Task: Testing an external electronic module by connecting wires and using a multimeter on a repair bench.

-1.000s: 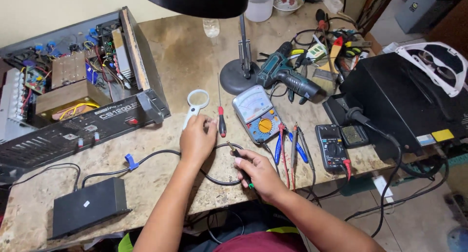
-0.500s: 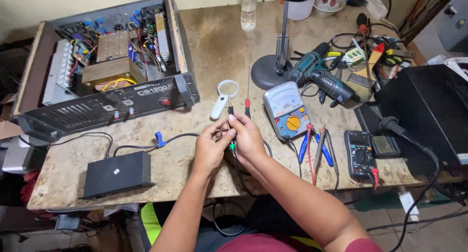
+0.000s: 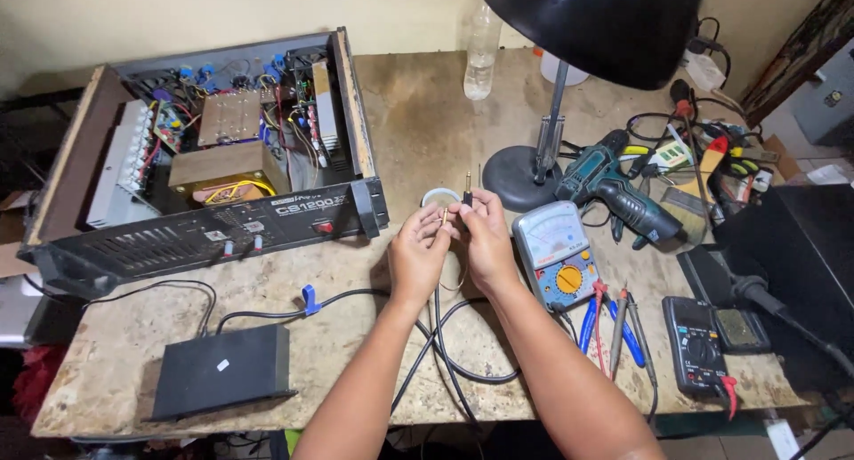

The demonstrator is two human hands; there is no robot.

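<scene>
left hand [image 3: 420, 251] and right hand [image 3: 485, 238] meet at frame centre above the worktop [image 3: 418, 131], fingertips touching. left hand pinches a small brass-coloured plug tip [image 3: 445, 215]; right hand is clamped on a black plug [image 3: 467, 196] with its metal pin pointing up. black cable [image 3: 445, 344] runs down from the hands toward the lower edge, looping on the worktop. behind the hands, partly hidden, a white-rimmed magnifier [image 3: 439, 196]. just right of the right hand lies an analog multimeter [image 3: 556, 255]; further right, pliers and probes [image 3: 614, 322] and a digital multimeter [image 3: 696, 344]. black desk lamp [image 3: 551, 113] stands centre-right, cordless drill [image 3: 614, 189] beside its base. open amplifier chassis [image 3: 213, 166] fills upper left. small black box [image 3: 221, 371] lower left. clear plastic bottle [image 3: 480, 51] upper centre.
</scene>
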